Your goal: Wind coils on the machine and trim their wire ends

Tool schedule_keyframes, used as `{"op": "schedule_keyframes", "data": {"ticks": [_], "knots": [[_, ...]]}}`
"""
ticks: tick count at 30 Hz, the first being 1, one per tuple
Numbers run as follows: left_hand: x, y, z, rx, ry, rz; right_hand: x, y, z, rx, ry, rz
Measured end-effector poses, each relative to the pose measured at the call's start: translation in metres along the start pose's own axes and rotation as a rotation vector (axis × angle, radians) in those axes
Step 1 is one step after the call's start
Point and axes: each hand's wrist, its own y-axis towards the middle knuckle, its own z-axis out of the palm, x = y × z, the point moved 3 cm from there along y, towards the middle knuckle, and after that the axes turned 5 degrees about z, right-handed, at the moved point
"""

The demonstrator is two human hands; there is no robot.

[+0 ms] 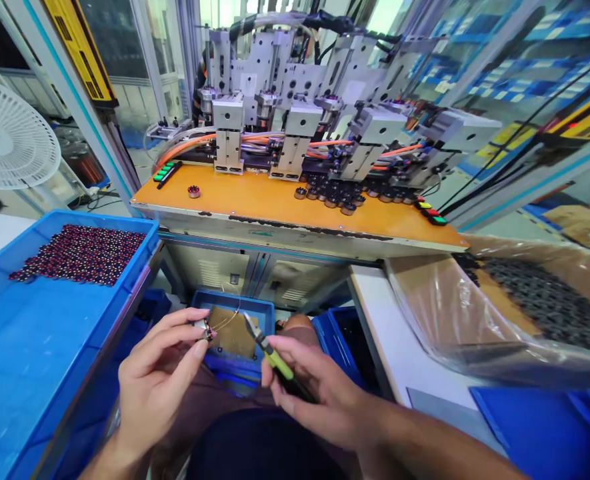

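We are pinching a small part (pixel 203 327) with thin wires (pixel 229 321) in our left fingers (pixel 175 319) and gripping green-and-black pliers (pixel 277 362) in our right fingers (pixel 299 351), pointing the tips near the wires, above a blue bin (pixel 265 311).

The small, rounded silvery part (pixel 203 328) looks like shiny bare metal with thin, gleaming copper-coloured wires (pixel 227 322), and the slim green-and-black hand cutters (pixel 276 361) pair dark metal blades with smooth plastic grips. The wide, shallow blue tray (pixel 39 347) is smooth, lightly glossy plastic, while the long orange surface (pixel 255 200) has a smooth top and a rough, chipped front edge. The blocky silver-grey machine heads (pixel 302 120) look like matt metal, and clear, crinkled, glossy plastic film (pixel 455 333) covers brown cardboard.
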Motion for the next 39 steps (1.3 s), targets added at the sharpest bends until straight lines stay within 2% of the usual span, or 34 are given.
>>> {"op": "schedule_keyframes", "data": {"ticks": [3,6,9,18,25,29,33,39], "knots": [[-0.002,0.001,0.004,-0.001,0.015,0.015,0.005,-0.006,0.015,0.086,0.208,-0.059],[-0.003,0.001,0.006,0.004,0.029,0.027,0.006,-0.002,0.018,0.107,0.258,-0.012],[-0.005,0.001,0.007,0.019,0.032,0.039,0.005,0.005,0.019,0.133,0.233,0.030],[-0.005,0.000,0.003,0.027,0.048,0.045,0.007,0.014,0.022,0.095,0.218,0.004],[-0.003,0.000,0.005,0.029,0.030,0.041,0.008,0.015,0.021,0.096,0.096,0.034],[-0.003,-0.002,0.005,0.032,0.035,0.043,0.009,0.016,0.020,0.085,-0.047,0.100],[-0.002,-0.002,0.004,0.046,0.025,0.044,0.005,0.015,0.021,0.014,0.012,0.176],[-0.004,0.000,0.001,0.080,0.058,0.300,0.007,0.007,0.015,-0.014,0.154,0.079]]}}
